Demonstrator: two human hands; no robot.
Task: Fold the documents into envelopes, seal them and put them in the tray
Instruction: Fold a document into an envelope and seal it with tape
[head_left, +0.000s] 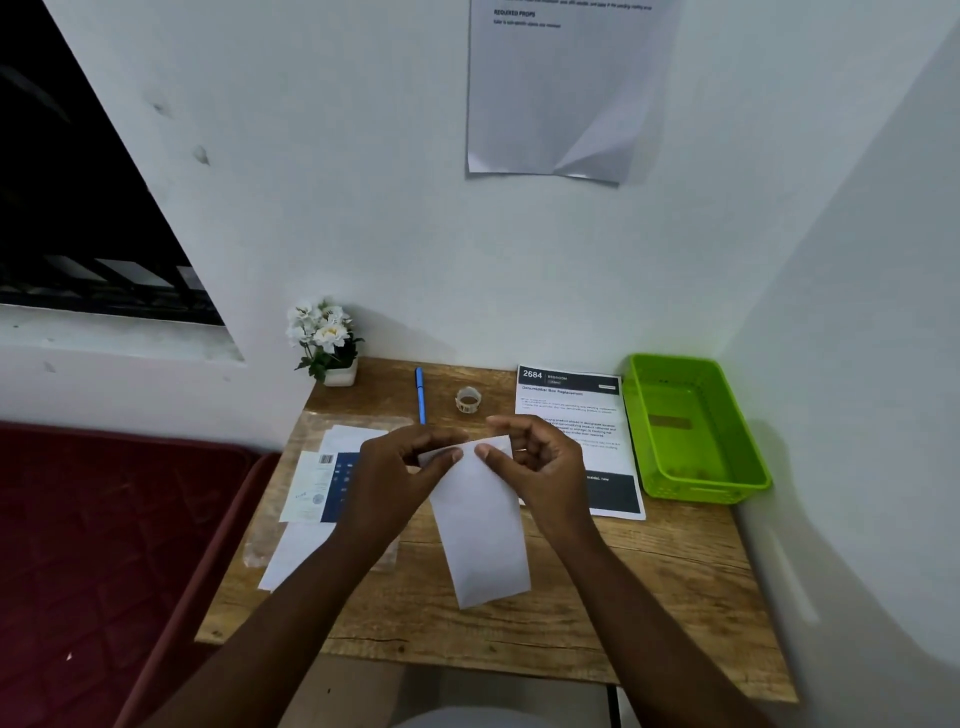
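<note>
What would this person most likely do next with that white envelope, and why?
Probably press the flap down flat. Both hands, left and right, pinch the envelope at its far end, the tape roll lies untouched, and the green tray looks empty.

Bare forearms and hands (467, 467), no sleeves or jewellery visible.

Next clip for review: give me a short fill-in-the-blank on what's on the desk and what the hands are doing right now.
1. Both hands, the left hand and the right hand, pinch the top end of a white ____.
2. The green tray stands at the desk's ____ edge.
3. The blue pen lies between the flower pot and the ____ roll.
4. The tray holds ____ envelopes.

Missing words: envelope; right; tape; no
</note>
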